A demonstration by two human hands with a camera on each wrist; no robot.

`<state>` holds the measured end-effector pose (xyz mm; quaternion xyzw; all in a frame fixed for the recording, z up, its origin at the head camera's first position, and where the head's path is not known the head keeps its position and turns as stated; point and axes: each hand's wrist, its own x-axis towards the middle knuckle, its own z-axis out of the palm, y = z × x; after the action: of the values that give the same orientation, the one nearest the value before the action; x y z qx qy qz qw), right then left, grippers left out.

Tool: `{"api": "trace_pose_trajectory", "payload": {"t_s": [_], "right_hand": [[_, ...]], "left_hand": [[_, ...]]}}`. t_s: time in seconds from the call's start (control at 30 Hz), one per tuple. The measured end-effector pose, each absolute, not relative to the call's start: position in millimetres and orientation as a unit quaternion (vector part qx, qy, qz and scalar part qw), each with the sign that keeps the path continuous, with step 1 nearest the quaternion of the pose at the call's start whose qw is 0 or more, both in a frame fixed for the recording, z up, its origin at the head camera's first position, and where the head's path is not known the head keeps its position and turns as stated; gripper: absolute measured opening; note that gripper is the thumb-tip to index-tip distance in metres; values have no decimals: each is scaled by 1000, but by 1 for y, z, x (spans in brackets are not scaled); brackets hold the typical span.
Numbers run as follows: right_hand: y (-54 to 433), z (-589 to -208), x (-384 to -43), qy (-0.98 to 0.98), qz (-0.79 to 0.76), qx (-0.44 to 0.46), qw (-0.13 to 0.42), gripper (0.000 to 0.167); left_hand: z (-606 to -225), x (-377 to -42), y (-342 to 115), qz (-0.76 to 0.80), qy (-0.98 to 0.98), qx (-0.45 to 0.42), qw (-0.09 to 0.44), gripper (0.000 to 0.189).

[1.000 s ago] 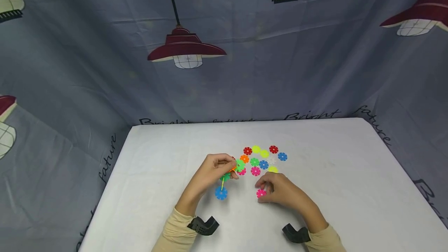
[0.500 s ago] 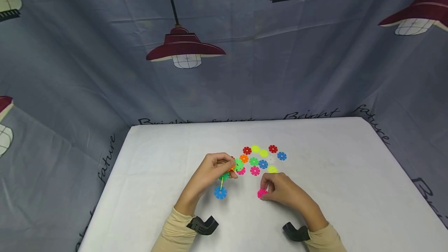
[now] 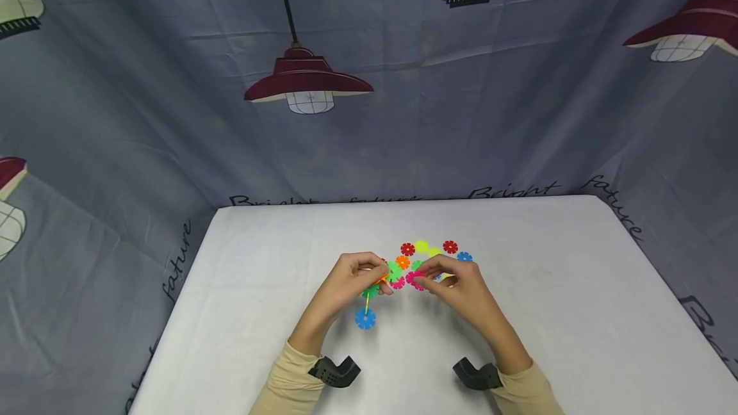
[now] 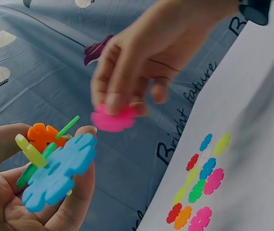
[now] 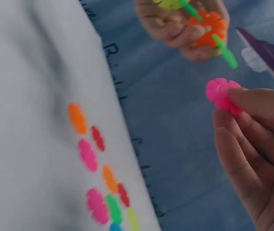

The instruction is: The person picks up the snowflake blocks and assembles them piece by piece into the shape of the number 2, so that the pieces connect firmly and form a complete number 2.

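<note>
In the head view my left hand (image 3: pixel 352 275) holds a chain of notched plastic discs slotted together at angles. A blue disc (image 4: pixel 60 173) ends the chain, with a yellow disc (image 4: pixel 30 150) slotted into it. Further along are green discs and an orange disc (image 5: pixel 214 30), pinched between thumb and fingers. The green end disc (image 3: pixel 394 271) points toward the right hand. My right hand (image 3: pixel 461 284) pinches a pink disc (image 5: pixel 218 94) by its edge, slightly apart from the chain. Both hands are raised over the white table.
Loose discs lie on the white table (image 3: pixel 548 312) beyond the hands, among them a red one (image 3: pixel 450 246), an orange one (image 3: pixel 402 262) and a blue one (image 3: pixel 464 257). My right hand covers some of them. A grey curtain (image 3: pixel 403 146) hangs behind the table's far edge.
My right hand has gripped the pink disc and carried it up and leftward, close to the chain. The left hand and its chain stay nearly still.
</note>
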<state>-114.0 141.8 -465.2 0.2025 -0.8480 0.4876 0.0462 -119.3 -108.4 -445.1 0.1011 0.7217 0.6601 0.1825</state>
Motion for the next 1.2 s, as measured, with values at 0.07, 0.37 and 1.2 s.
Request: {"api": "trace_pose_trajectory", "payload": {"t_s": [0.07,0.37,1.2], "right_hand": [[138,-460,-114,-839,497,211,69,21],[129,-455,-111,-837,466,255,134,21],[124,-454,-107,-819,418,333,210,23]], "left_hand": [[-446,-120,-109,661,720,100,184,24],[-443,-120,-109,668,715,110,173,24],[-443,-118,-107,664,715,118,183,24]]}}
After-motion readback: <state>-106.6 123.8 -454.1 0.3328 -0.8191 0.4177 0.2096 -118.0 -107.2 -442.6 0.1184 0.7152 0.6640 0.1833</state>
